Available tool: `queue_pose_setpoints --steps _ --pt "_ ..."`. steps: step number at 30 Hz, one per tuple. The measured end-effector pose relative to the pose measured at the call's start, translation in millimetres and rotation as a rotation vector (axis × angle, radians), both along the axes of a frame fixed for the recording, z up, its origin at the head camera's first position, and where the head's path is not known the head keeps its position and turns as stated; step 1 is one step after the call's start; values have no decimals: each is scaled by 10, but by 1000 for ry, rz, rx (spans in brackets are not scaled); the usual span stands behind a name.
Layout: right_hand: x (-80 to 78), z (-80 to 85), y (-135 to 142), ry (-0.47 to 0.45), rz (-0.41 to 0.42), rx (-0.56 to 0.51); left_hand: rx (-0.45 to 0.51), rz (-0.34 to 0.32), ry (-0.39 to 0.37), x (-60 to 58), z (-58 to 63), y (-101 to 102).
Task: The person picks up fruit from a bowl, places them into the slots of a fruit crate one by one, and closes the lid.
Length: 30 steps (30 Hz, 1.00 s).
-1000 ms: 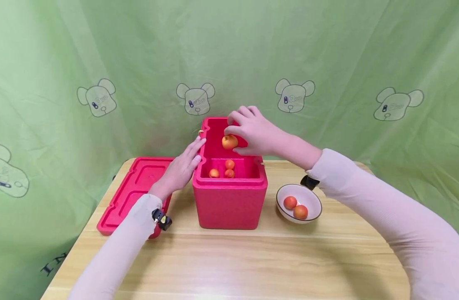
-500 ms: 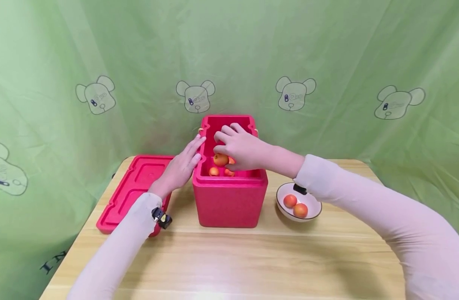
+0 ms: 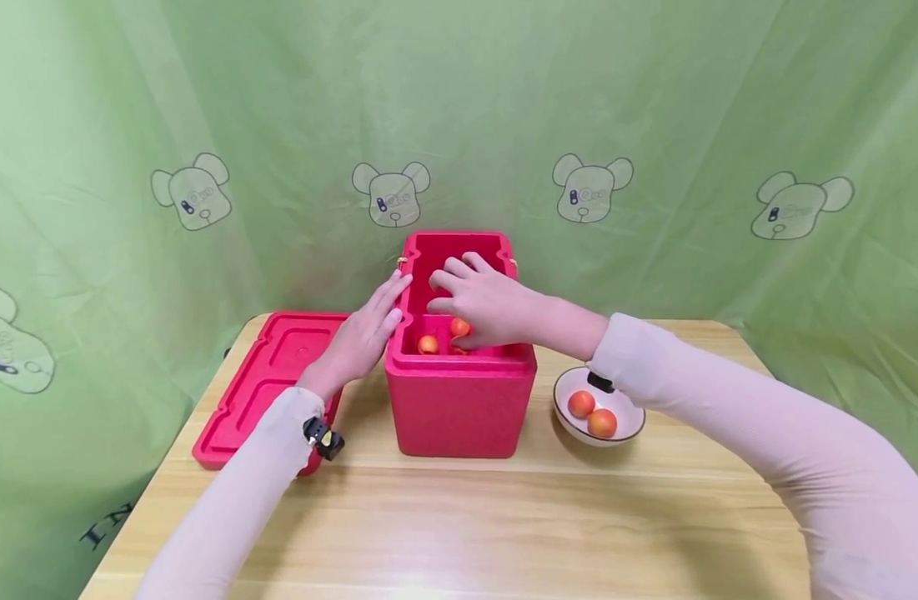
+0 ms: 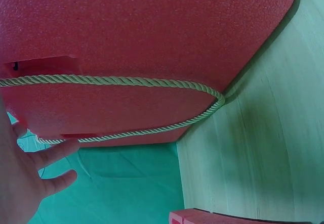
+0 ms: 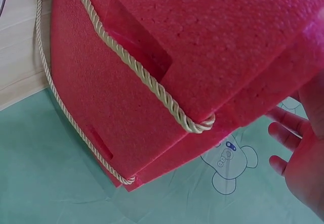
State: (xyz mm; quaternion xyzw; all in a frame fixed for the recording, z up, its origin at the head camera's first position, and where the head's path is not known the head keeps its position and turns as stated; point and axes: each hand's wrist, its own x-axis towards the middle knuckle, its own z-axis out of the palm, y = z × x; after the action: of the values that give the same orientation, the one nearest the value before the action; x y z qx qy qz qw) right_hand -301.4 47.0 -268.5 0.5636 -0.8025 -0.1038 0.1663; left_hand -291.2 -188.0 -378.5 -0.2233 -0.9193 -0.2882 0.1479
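Note:
A red foam box [image 3: 462,408] stands lidless on the table. In its bottom lie orange-red round fruits, one on the left [image 3: 428,344] and one further right [image 3: 460,326]; a third is mostly hidden behind my right thumb. My right hand [image 3: 484,304] reaches over the opening, fingers bent and spread from the thumb, with no fruit between them. My left hand [image 3: 364,333] rests with straight fingers against the box's left rim. The left wrist view shows that hand [image 4: 25,178] beside the box's cord [image 4: 136,81]; in the right wrist view, the other hand [image 5: 309,153] is at the rim.
A white dark-rimmed bowl [image 3: 564,417] holding two orange-red fruits [image 3: 602,423] stands right of the box. The red lid [image 3: 278,367] lies on the wooden table [image 3: 443,525] at the left, partly under my left forearm. A green cloth [image 3: 489,108] hangs behind.
My right hand has lowered into the box opening with a fruit and let it go; that fruit no longer shows between the fingers. My left hand has stayed on the rim.

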Motion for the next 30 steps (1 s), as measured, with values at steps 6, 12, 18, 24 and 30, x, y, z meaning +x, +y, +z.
queue_pose_setpoints --steps 6,12,18,24,30 --pt "-9 32 6 19 6 -4 3 5 15 -4 13 -15" --pt "-2 38 42 10 -3 -20 9 -1 -4 -7 -5 -10" --pt "-8 62 112 3 10 -65 -1 3 4 3 -6 -12" --pt "-32 161 263 19 11 -130 5 -1 12 19 29 -9" --pt "-65 250 526 21 -22 -201 7 -4 22 22 35 -6"
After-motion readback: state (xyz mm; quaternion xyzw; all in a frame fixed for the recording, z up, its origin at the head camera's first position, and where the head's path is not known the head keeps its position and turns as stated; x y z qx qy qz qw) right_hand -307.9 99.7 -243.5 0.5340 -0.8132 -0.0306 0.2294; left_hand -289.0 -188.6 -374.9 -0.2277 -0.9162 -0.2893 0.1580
